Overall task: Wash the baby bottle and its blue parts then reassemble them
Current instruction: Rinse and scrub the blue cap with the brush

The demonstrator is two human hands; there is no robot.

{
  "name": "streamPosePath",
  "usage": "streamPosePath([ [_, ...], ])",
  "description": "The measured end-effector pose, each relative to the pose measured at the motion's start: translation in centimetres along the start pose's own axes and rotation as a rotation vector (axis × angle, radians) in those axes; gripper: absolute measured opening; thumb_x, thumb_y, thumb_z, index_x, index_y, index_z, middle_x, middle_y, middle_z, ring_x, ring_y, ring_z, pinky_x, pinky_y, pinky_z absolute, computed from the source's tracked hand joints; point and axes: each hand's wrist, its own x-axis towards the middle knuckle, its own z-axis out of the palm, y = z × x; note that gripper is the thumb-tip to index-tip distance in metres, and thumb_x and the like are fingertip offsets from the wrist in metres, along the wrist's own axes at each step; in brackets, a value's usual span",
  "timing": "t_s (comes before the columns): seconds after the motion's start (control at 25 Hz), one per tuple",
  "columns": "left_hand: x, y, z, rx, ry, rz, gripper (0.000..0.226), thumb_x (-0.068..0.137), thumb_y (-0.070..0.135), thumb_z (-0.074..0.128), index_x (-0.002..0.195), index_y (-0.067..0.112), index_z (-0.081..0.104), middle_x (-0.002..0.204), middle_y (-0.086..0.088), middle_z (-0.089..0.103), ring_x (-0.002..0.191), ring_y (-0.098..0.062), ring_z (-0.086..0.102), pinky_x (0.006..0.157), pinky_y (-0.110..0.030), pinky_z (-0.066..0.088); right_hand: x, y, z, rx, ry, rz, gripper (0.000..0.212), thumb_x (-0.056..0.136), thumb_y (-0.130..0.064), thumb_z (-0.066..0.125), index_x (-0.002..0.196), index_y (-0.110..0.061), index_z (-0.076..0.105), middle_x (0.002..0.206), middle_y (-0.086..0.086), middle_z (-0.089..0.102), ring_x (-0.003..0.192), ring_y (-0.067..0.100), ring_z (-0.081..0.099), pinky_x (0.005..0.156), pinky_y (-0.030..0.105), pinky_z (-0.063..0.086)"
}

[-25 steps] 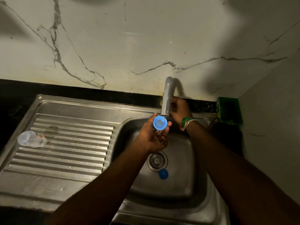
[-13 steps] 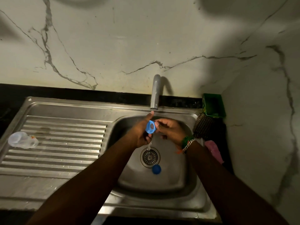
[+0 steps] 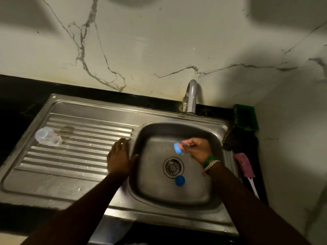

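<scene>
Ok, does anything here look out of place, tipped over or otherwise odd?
Two small things. The clear baby bottle lies on its side on the drainboard, and a loose blue cap sits in the sink basin right beside the drain. Nothing looks spilled or damaged.

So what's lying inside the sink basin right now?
On the sink basin's floor: a round drain strainer and a blue cap beside it. The right hand holds a blue ring above; beneath that hand is hidden.

A: Basin floor? Blue cap (image 3: 180, 180) beside drain (image 3: 173, 167); right hand (image 3: 198, 150) above it
B: Drainboard (image 3: 79, 156): bottle (image 3: 47, 137) far left, left hand (image 3: 119, 159) at basin edge, ribs bare between
</scene>
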Motion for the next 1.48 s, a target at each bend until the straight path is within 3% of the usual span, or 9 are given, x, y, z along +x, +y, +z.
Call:
streamPosePath([
  [0.16, -4.0, -10.2, -1.4, 0.101, 0.049, -0.023, 0.076, 0.091, 0.074, 0.037, 0.159, 0.041, 0.027, 0.171, 0.005, 0.02, 0.157, -0.026, 0.019, 0.121, -0.051, 0.019, 0.8, -2.3, 4.5, -0.429, -0.026, 0.008, 0.017, 0.07, -0.034, 0.081, 0.073, -0.019, 0.073, 0.073, 0.001, 0.072, 0.069, 0.023, 0.067, 0.064, 0.035, 0.057],
  [0.24, -5.6, -13.7, -2.8, 0.118, 0.052, -0.074, 0.074, 0.093, 0.075, 0.033, 0.16, 0.048, 0.017, 0.172, 0.008, 0.011, 0.158, -0.025, 0.013, 0.123, -0.053, 0.016, 1.5, -5.2, 8.8, -0.438, -0.072, -0.127, 0.022, 0.059, -0.04, 0.081, 0.067, -0.022, 0.071, 0.068, -0.004, 0.071, 0.067, 0.017, 0.068, 0.063, 0.031, 0.055],
  [0.44, -7.1, -17.9, -5.3, 0.127, 0.016, -0.212, 0.076, 0.095, 0.08, 0.025, 0.161, 0.049, 0.004, 0.172, 0.004, -0.006, 0.159, -0.026, -0.01, 0.126, -0.056, 0.001, 2.6, -14.4, 22.0, -0.261, -0.262, -0.395, 0.022, 0.063, -0.008, 0.087, 0.073, -0.02, 0.072, 0.074, -0.005, 0.069, 0.066, 0.01, 0.064, 0.068, 0.03, 0.055],
  [0.8, -6.8, -18.0, -6.4, 0.103, -0.042, -0.217, 0.076, 0.092, 0.086, 0.009, 0.156, 0.053, -0.016, 0.169, 0.006, -0.024, 0.153, -0.021, -0.03, 0.123, -0.057, -0.015, 5.0, -21.1, 37.4, -0.718, -0.233, -0.621, 0.018, 0.083, -0.016, 0.072, 0.099, -0.026, 0.071, 0.111, 0.003, 0.06, 0.102, 0.028, 0.064, 0.081, 0.038, 0.057],
  [1.04, -6.9, -18.2, -6.3, 0.082, -0.052, -0.207, 0.076, 0.092, 0.086, 0.008, 0.157, 0.052, -0.015, 0.168, 0.005, -0.024, 0.154, -0.022, -0.03, 0.123, -0.059, -0.013, 5.4, -21.0, 38.1, -0.718, -0.269, -0.605, 0.027, 0.083, -0.015, 0.07, 0.108, -0.026, 0.07, 0.114, 0.003, 0.063, 0.105, 0.027, 0.065, 0.082, 0.037, 0.056],
  [1.2, -6.9, -18.3, -6.4, 0.092, -0.058, -0.199, 0.077, 0.093, 0.084, 0.008, 0.158, 0.049, -0.013, 0.169, 0.003, -0.024, 0.154, -0.024, -0.028, 0.123, -0.059, -0.012, 3.8, -18.8, 34.5, -0.449, -0.184, -0.528, 0.042, 0.079, -0.014, 0.08, 0.117, -0.026, 0.066, 0.12, -0.005, 0.058, 0.094, 0.017, 0.065, 0.079, 0.034, 0.056],
  [1.32, -6.9, -18.3, -6.0, 0.092, -0.037, -0.172, 0.074, 0.098, 0.077, 0.01, 0.161, 0.043, -0.008, 0.17, 0.002, -0.022, 0.156, -0.023, -0.024, 0.125, -0.057, -0.011, 1.6, -12.4, 28.5, -0.206, 0.017, -0.425, 0.017, 0.086, -0.017, 0.068, 0.102, -0.021, 0.069, 0.107, -0.001, 0.062, 0.084, 0.016, 0.064, 0.077, 0.033, 0.055],
  [1.4, -6.7, -16.9, -4.8, 0.078, -0.042, -0.086, 0.072, 0.101, 0.069, 0.017, 0.163, 0.038, -0.001, 0.171, 0.004, -0.015, 0.157, -0.021, -0.018, 0.126, -0.054, -0.005, 0.7, -5.7, 23.5, -0.322, 0.183, -0.311, 0.015, 0.086, -0.027, 0.056, 0.088, -0.017, 0.067, 0.091, 0.007, 0.065, 0.084, 0.027, 0.062, 0.077, 0.035, 0.05],
  [1.48, -6.9, -14.4, -3.0, 0.099, -0.061, 0.092, 0.073, 0.102, 0.065, 0.03, 0.164, 0.035, 0.008, 0.173, 0.004, -0.006, 0.159, -0.021, -0.008, 0.127, -0.054, 0.002, 0.0, 1.3, 18.5, -0.637, 0.161, -0.003, 0.025, 0.087, -0.033, 0.052, 0.094, -0.015, 0.068, 0.097, 0.014, 0.065, 0.094, 0.035, 0.06, 0.08, 0.036, 0.044],
])
